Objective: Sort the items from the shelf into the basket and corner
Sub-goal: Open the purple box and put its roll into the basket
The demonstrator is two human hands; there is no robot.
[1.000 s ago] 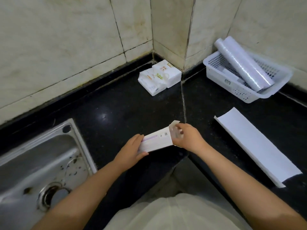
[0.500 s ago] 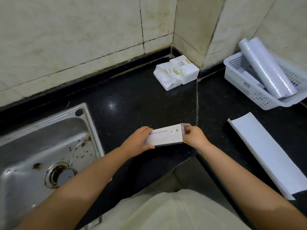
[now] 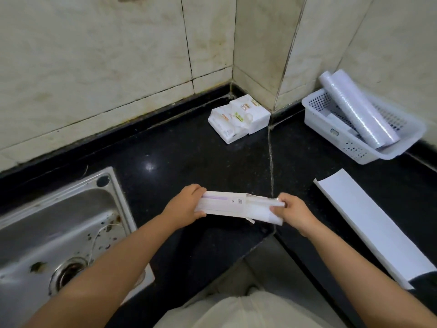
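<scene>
Above the counter edge: left hand (image 3: 183, 207) grips the box (image 3: 227, 204); right hand (image 3: 294, 212) pinches the white roll (image 3: 262, 210) sticking out of it.
Risk: the torn flap could snag, or the roll could slip free (judgement only).
Box print: unreadable.
Corner: tissue packs (image 3: 238, 117), lettering too small.
Basket (image 3: 350, 143): holds rolls.

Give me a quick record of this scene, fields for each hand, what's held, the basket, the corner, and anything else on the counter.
left hand: grips the box's left end
right hand: pinches the white insert sticking out of the box
held item: long white box, above the counter
basket: white, holds a plastic-wrapped roll
corner: tissue packs
counter: white sheet, sink
</scene>
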